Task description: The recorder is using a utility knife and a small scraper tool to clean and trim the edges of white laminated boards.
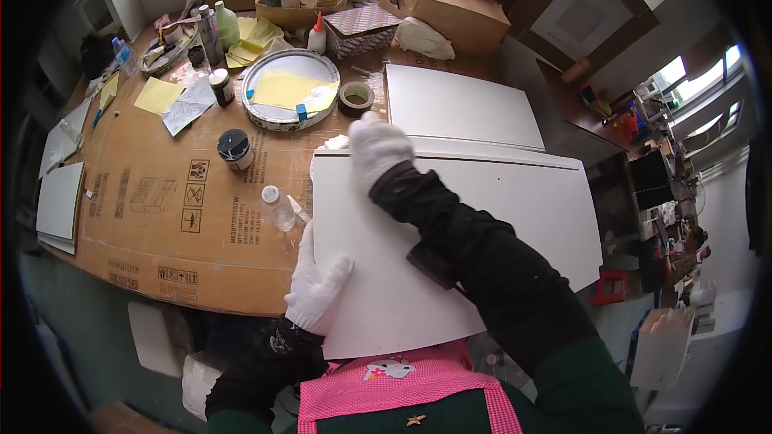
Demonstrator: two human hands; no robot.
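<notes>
A large white panel [450, 225] lies in front of me, its near end overhanging the table toward my apron. My left hand [316, 289], in a white glove, rests at the panel's left edge. Its fingers stretch along that edge and the thumb is spread over the top face. My right hand [379, 151], also gloved in white, is closed over the panel's far left corner. Whatever it may hold is hidden. Just left of that hand, some white crumpled material [336, 143] shows at the corner. Beyond lies a second white panel [462, 104].
Left of the panel stand a clear bottle [279, 210] and a dark-lidded jar [235, 149]. A roll of tape [355, 99] and a round lid [256, 115] with yellow paper lie farther back. Behind are a box of bottles [302, 0] and a cardboard box [452, 12].
</notes>
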